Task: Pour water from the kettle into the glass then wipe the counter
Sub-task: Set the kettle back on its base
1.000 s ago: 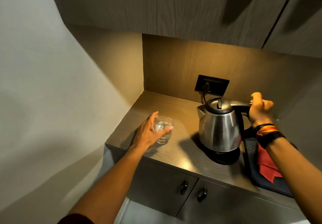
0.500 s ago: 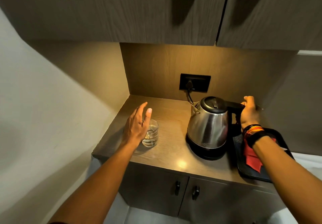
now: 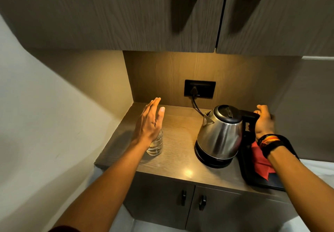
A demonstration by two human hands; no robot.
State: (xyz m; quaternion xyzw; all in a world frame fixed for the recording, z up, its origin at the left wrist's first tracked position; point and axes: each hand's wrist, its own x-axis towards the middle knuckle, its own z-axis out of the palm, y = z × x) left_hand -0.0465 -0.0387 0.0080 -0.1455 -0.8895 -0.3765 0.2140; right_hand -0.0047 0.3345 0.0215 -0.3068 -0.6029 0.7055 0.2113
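The glass (image 3: 155, 146) held water beneath the open, empty left hand (image 3: 149, 123); the right hand (image 3: 264, 121) gripped the kettle (image 3: 219, 134) handle. Both containers stood on the wooden worktop (image 3: 179, 134) under cabinets (image 3: 126, 15).

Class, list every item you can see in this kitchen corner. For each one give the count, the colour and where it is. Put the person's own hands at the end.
kettle: one, steel with black lid and handle, on its base, right of centre on the counter
kettle base: one, black, under the kettle
glass: one, clear with water in it, left part of the counter
counter: one, grey-brown wood grain
wall socket: one, black, back wall, with a plug and cord in it
tray: one, black, right edge of the counter
cloth: one, red, on the tray
upper cabinet doors: two, grey
lower cabinet doors: two, grey, black handles
wristbands: several, black, orange and yellow, right wrist
left hand: open, above the glass
right hand: on the kettle handle
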